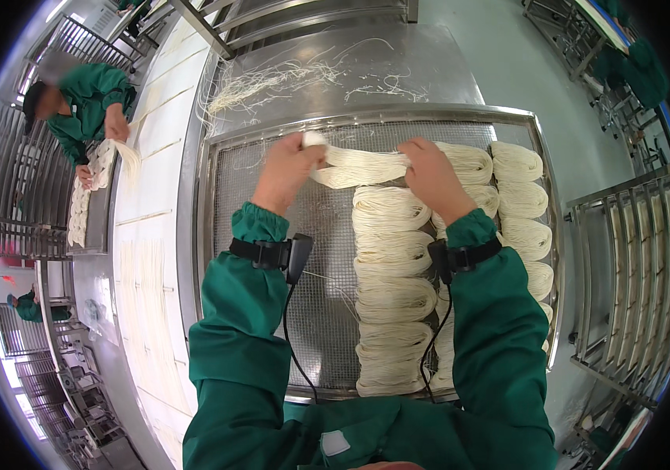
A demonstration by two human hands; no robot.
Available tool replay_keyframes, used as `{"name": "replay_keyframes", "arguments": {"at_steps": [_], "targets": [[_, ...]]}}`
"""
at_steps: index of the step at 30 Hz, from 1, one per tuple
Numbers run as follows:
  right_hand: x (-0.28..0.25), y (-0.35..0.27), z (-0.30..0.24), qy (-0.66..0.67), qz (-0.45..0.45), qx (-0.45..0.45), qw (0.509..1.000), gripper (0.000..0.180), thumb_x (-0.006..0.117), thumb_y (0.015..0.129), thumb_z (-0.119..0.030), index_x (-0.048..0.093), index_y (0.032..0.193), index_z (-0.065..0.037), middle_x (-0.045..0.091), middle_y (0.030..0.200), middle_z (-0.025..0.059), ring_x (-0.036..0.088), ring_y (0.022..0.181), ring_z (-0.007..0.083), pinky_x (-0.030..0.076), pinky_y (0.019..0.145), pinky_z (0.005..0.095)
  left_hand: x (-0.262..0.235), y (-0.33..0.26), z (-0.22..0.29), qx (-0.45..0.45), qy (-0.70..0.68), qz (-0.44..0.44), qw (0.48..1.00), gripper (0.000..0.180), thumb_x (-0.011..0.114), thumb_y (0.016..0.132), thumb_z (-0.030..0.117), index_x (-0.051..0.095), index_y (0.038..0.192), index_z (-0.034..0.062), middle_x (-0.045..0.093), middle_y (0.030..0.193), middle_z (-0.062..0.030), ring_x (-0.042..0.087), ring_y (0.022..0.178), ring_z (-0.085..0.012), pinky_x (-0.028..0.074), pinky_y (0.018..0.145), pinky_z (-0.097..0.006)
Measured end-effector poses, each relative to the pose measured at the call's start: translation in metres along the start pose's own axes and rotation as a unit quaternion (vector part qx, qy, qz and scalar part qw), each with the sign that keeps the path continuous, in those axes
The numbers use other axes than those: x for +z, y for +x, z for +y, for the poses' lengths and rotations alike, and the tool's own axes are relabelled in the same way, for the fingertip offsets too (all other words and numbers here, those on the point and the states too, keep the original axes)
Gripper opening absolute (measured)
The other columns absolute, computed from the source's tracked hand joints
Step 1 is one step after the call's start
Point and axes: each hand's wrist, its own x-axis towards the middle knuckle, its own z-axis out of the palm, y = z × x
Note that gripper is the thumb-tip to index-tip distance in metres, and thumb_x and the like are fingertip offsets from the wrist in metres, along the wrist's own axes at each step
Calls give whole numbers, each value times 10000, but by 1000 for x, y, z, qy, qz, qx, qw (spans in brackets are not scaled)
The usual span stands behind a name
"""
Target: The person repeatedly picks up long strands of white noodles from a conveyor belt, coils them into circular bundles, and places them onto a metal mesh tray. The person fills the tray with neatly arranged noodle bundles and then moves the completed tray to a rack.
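Observation:
A bundle of pale noodles [362, 167] stretches between my hands, above the far part of a metal-framed mesh tray [288, 258]. My left hand [289, 168] grips its left end, where the strands loop over near the fingertips. At the other end, my right hand [435, 176] closes on the strands with thumb and fingers. Just nearer than the held bundle begins a column of folded noodle bundles [393, 290], laid one against another. Two more columns lie to its right, partly hidden by my right forearm. The left part of the tray shows bare mesh.
Loose noodle scraps [272, 84] litter the metal table [437, 70] beyond the tray. Along the left runs a white conveyor [143, 196] carrying noodle strands. A co-worker in green [88, 110] handles noodles across it. A metal rack [632, 274] stands at right. Cords hang from my wrist straps.

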Motion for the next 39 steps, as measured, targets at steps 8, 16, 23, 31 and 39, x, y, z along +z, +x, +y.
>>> {"name": "replay_keyframes", "arguments": {"at_steps": [8, 16, 23, 31, 39], "targets": [[-38, -9, -4, 105, 81, 55, 990, 234, 586, 829, 34, 678, 1040, -10, 653, 1083, 176, 616, 1023, 398, 518, 875, 458, 93, 17, 32, 11, 6, -166, 986, 234, 662, 906, 110, 731, 1073, -38, 731, 889, -57, 651, 788, -132, 533, 747, -306], [8, -10, 22, -89, 94, -71, 989, 37, 624, 814, -25, 633, 827, -60, 650, 942, 136, 627, 913, 361, 509, 758, 452, 95, 48, -63, 300, 364, 160, 867, 206, 627, 906, 98, 767, 1054, 69, 730, 1012, -143, 665, 994, -345, 527, 889, -463], [-5, -18, 45, -41, 23, -61, 997, 127, 635, 873, -40, 629, 994, -1, 616, 985, 175, 576, 970, 374, 461, 871, 462, 80, 28, -92, 263, 374, 258, 851, 168, 682, 815, 140, 780, 951, 148, 646, 983, -71, 592, 1027, -295, 420, 901, -486], [-45, -78, -5, -13, -13, -16, 1000, 175, 647, 941, -25, 651, 1114, 3, 658, 1120, 143, 618, 1080, 316, 482, 971, 400, -91, -247, -139, 213, 317, 299, 875, 242, 710, 854, 148, 726, 1084, 73, 665, 1146, -136, 628, 1044, -337, 520, 906, -435], [-26, -156, -99, 64, -58, -12, 996, 147, 627, 926, 27, 652, 1068, -4, 659, 1100, 135, 625, 1065, 310, 492, 957, 399, -228, -577, -203, -285, 448, 436, 726, 1062, 790, 603, 315, 367, 1550, 85, 489, 1443, -211, 392, 1400, -408, 249, 1161, -633]]}}
